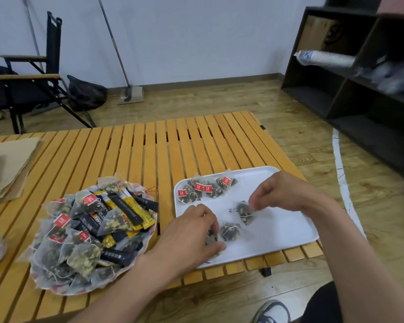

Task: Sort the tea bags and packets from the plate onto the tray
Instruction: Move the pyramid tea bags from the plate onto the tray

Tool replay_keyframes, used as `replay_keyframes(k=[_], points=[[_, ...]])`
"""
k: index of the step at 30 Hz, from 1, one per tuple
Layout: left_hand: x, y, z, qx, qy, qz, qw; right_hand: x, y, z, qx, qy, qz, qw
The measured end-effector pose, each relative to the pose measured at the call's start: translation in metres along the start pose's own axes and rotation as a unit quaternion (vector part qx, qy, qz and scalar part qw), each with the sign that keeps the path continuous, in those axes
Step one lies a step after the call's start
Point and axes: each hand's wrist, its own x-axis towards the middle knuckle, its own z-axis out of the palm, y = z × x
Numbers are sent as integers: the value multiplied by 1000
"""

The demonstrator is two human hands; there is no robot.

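A: Which item is being handled?

B: A pyramid tea bag [244,212] lying on the white tray [287,231], pinched at its upper corner by the fingertips of the right hand [282,194] — apparently to turn or line it up. A second loose bag [229,231] lies between the two hands, just beyond the left hand's knuckles.

A: And the left hand [191,236]?

B: Curled palm-down on the tray's near-left corner, closed over another tea bag [211,241] of which only a dark edge shows under the fingers. It seems to be setting the bag down or pressing it flat.

A: What lies beyond the hands?

B: A row of four bags with red tags [205,188], side by side along the tray's far edge — likely the pattern the loose ones are meant to join.

A: Where is the supply?

B: On the plate [147,247], just outside the left forearm on the slatted worktop [138,145], heaped with tea bags and black-and-yellow stick packets [132,208]. Most sorting remains.
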Motion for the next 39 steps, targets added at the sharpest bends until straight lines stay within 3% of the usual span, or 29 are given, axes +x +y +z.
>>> replay_keyframes(k=[2,4,8,14,20,22,25,30,34,39], points=[[0,2,0,3,10,1,1000,6,-2,2,67,73,22,995],[1,3,0,3,21,0,1000,15,-3,8,52,95,75,991],[0,5,-3,-3,34,-14,999,19,-10,21,-6,19,155,988],[-1,6,-6,8,40,-23,999,21,-18,29,2,10,141,990],[1,3,-5,17,45,-25,999,36,-8,23,-18,260,6,965],[1,1,-9,21,12,-35,999,37,-7,25,-14,233,-22,972],[1,-1,-19,24,-52,-51,997,34,-4,20,2,159,2,987],[3,-6,-22,-6,-64,-65,996,37,4,17,-42,127,57,989],[5,-5,-16,3,-48,-72,996,49,3,30,-45,137,49,988],[5,-4,-13,13,-27,-62,998,61,11,25,-107,210,38,971]])
